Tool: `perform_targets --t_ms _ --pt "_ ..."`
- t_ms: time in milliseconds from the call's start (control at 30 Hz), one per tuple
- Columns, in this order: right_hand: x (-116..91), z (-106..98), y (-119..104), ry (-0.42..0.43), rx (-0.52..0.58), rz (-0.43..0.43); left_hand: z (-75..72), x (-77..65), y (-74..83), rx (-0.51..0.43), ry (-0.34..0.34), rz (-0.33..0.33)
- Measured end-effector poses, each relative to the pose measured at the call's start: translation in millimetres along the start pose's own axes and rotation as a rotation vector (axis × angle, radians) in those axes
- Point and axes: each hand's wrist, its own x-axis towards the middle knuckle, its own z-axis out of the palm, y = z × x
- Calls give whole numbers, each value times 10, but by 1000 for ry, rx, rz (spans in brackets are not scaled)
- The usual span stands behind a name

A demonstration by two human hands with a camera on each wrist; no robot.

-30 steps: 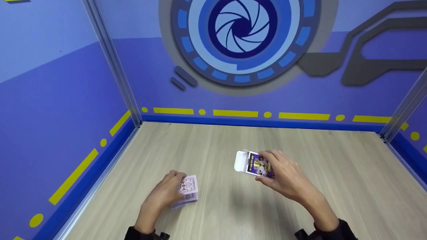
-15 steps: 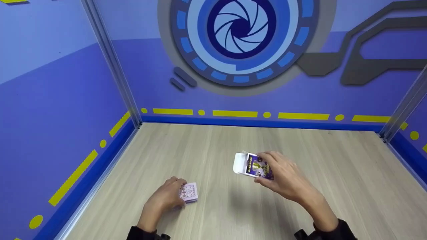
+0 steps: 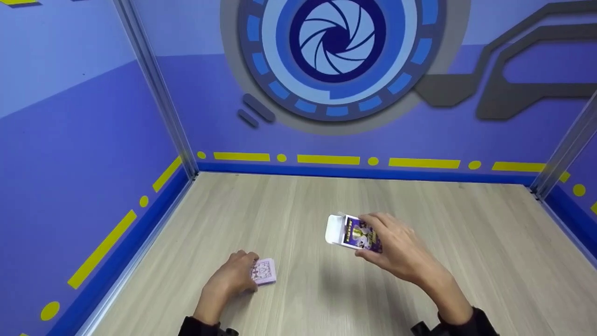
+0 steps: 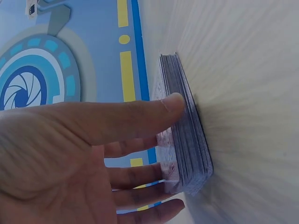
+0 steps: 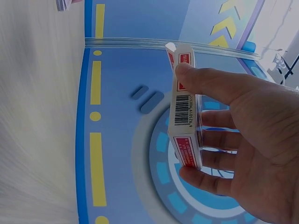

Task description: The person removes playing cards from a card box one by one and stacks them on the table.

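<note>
**Card deck [image 3: 264, 271] in L hand [image 3: 231, 274], card box [image 3: 363, 234] in R hand [image 3: 397, 245]**

We see the L hand pinching the card deck by its edges; it prob. lies flat on the tbl [image 3: 298, 298], tho the hand hides part. Our R hand grips the card box above the tbl, w/ its open flap [image 3: 334, 228] pointing left.
</note>
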Motion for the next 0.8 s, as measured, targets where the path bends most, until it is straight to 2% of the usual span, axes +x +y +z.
perform_targets --t_ms 200,433,600,800 --pt "-1 7 -7 -10 9 -3 54 9 49 -9 0 -2" --pt "-5 13 -6 -6 13 -14 163 36 126 50 54 24" --pt "0 21 -2 0 13 -26 200 44 142 89 71 17" --pt "3 33 -9 -10 13 -24 203 67 148 91 65 -5"
